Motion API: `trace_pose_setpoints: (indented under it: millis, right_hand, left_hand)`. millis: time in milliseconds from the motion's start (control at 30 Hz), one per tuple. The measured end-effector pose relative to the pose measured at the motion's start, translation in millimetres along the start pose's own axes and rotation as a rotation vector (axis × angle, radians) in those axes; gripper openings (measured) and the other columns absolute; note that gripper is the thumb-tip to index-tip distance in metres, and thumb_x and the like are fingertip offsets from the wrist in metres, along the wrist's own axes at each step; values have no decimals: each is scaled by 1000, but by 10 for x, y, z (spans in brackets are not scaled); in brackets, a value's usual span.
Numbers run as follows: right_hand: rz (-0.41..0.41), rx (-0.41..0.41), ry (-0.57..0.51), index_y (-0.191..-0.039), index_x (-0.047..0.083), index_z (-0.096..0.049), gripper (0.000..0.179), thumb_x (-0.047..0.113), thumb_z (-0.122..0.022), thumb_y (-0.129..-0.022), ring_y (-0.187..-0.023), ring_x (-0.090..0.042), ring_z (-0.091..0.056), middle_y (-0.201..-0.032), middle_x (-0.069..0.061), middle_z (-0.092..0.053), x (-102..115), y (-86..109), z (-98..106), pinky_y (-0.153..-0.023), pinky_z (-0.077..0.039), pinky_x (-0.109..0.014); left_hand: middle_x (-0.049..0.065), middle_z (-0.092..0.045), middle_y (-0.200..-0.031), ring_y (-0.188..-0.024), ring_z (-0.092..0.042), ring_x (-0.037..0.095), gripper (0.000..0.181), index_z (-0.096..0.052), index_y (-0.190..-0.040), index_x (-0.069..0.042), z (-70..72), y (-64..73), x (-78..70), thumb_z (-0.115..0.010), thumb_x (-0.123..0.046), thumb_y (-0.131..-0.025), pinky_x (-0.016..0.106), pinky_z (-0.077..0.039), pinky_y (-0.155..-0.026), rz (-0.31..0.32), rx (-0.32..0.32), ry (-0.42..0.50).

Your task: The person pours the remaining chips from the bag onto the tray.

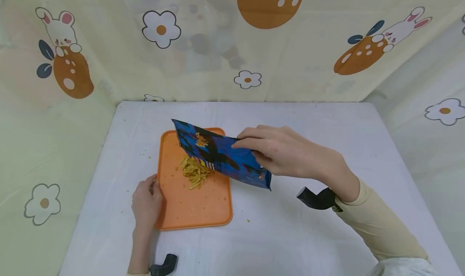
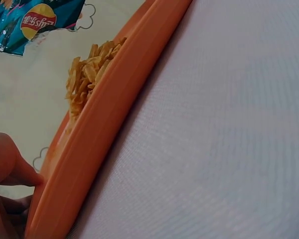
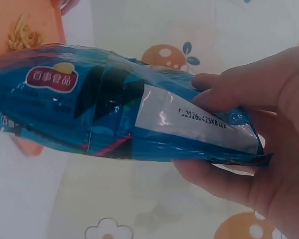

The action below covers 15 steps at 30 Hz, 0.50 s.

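Observation:
My right hand (image 1: 287,151) grips a blue Lay's chip bag (image 1: 232,157) by its right part, thumb and fingers on opposite sides in the right wrist view. The bag is tilted over an orange tray (image 1: 196,211), its left end higher than its right in the head view. A small heap of yellow stick-shaped chips (image 1: 194,173) lies on the tray, just below the bag. At the tray's left edge, my left hand (image 1: 147,203) holds the rim; in the left wrist view its thumb (image 2: 20,172) presses the rim. The bag's inside is hidden.
The tray rests on a white-covered table (image 1: 290,235) with crumbs scattered about. Behind and beside the table hangs a pale curtain (image 1: 203,58) with rabbits and flowers on it. A black wrist mount (image 1: 317,198) sticks out from the right wrist, another mount (image 1: 165,265) from the left.

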State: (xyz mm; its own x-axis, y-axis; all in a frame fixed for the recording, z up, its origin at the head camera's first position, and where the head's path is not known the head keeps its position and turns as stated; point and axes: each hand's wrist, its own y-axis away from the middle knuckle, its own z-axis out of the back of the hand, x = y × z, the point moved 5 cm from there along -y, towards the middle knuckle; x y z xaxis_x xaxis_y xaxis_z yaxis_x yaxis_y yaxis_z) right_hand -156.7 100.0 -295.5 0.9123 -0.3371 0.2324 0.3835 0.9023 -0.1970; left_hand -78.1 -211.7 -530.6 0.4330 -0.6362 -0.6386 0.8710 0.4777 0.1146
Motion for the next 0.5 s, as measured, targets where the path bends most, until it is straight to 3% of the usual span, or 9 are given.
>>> trace_pose_setpoints:
  millis: [267, 500]
  right_hand:
    - [-143, -9, -137, -129, 6, -69, 36, -1, -67, -93, -104, -17, -67, -129, -6, -67, -166, 255, -188, -77, -58, -31]
    - [-194, -161, -271, -129, 7, -69, 40, -5, -69, -91, -96, -13, -64, -128, -8, -67, -295, 518, -392, -69, -55, -24]
  left_hand:
    - [24, -63, -118, -103, -64, 38, 38, -57, -142, 0, -13, -6, 19, -47, -10, -107, 52, -54, -87, 2, 5, -3]
    - [23, -62, -118, -99, -61, 35, 38, -57, -142, -1, -4, -20, 22, -47, -10, -107, 49, -54, -85, 10, 12, 5]
